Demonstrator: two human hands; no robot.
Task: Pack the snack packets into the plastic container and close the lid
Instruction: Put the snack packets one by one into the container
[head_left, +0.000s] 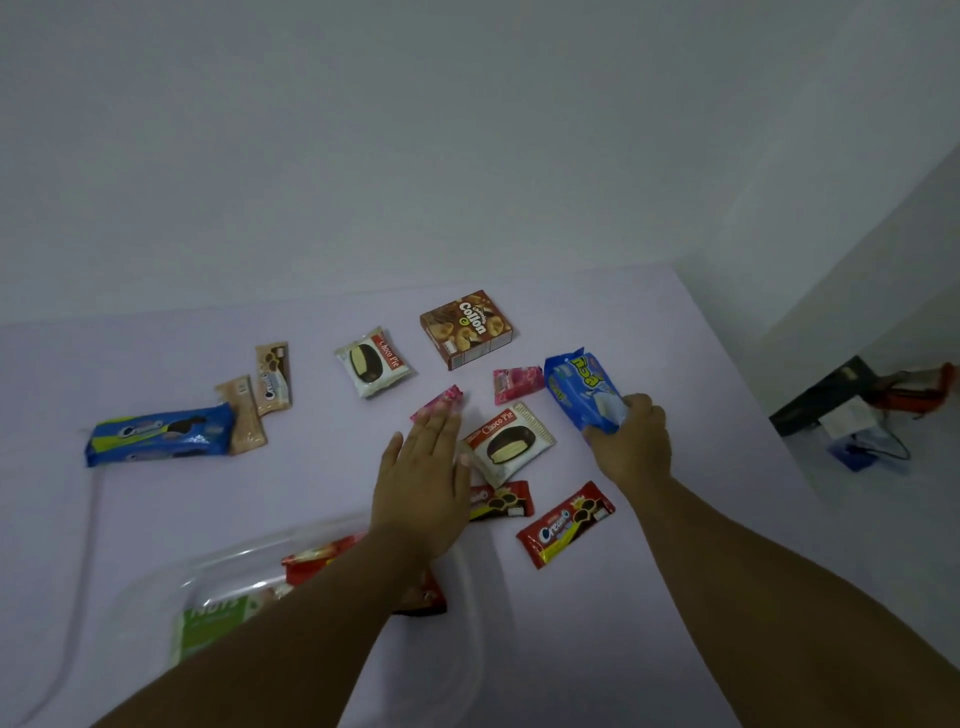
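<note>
Nearest the camera sits the clear plastic container (467, 613), open, no lid seen on it, holding a red packet (311, 564) and a green nuts pack (213, 621); left forearm crosses over it. Most packets still loose on the tabletop (156, 519), so task looks early-to-mid.

Step in hand, as I judge it: picking the next packets to carry back. Right hand (631, 441) has its fingers (636, 402) wrapped round the lower end of the blue cookie pack (582, 387), pack tilted up and away from the hand. Left hand (423, 473) is flat, fingers straight and close together, holding nothing; fingertips overlap the near end of a pink candy packet (441, 402), whether pressing or just above it I can't tell. Choco Pie packet (511, 441) lies just beside the left hand's right edge, between both hands.

To do it well: keep the grip on the blue pack gentle so the cookies don't crush, lay it flat along a container wall. Left should pinch the pink packet by its edge, thin and slippery probably.

Outward: second pink packet (517, 384) near the blue pack, two red Creamo packets (566, 522) (501, 501) nearer, second Choco Pie (374, 361), brown Collon box (467, 327) further back, long blue Creamo pack (158, 434) and two beige packets (272, 379) (244, 415) well apart to the left.
</note>
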